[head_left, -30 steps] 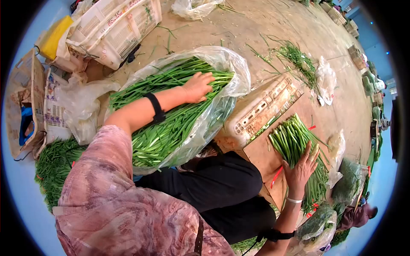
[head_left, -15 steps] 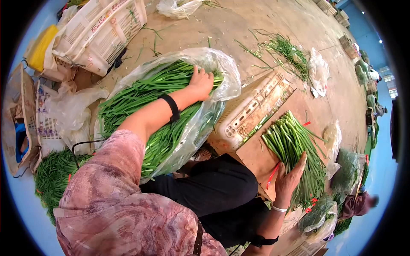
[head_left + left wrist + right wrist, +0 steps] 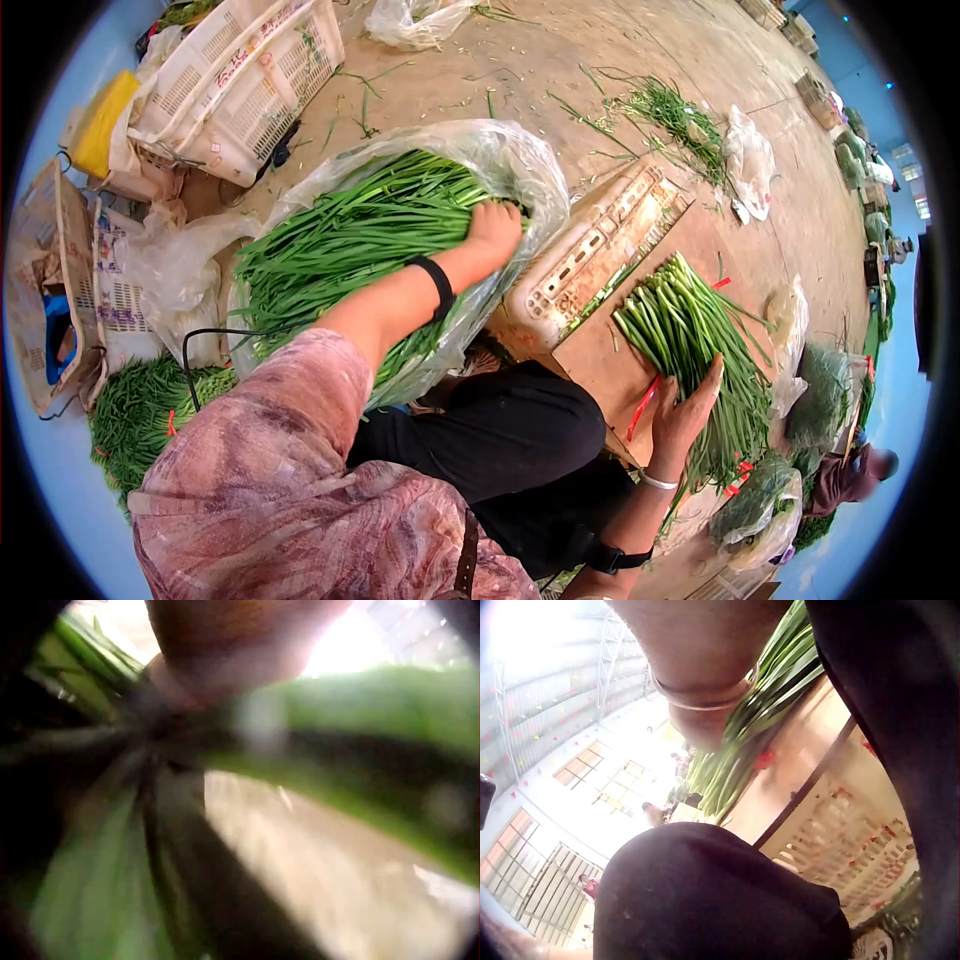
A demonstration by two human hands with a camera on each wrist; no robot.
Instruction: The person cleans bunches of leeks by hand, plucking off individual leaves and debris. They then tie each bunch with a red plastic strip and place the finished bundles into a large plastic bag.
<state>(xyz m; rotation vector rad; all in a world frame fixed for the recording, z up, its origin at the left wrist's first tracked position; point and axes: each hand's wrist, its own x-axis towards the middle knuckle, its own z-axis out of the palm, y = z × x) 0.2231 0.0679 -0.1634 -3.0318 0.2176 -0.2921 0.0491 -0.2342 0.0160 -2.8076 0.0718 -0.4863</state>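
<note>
Long green stalks fill a clear plastic bag in the head view. My left hand grips some of them near their pale ends, its fingers curled down and partly hidden. Blurred leaves lie close to the camera in the left wrist view. A second bundle lies on a brown board. Against its near side rests my right hand, fingers extended and thumb apart. The right wrist view shows this hand beside the stalks.
A dirty white crate lies between bag and board. White crates stand at the upper left, with more green bundles below. Red ties lie by the board bundle. Loose stalks and a plastic bag are on the floor.
My left hand has moved toward the stalk ends and down, and its fingers have curled into them. My right hand has slid down from on top of the board bundle to its near side.
</note>
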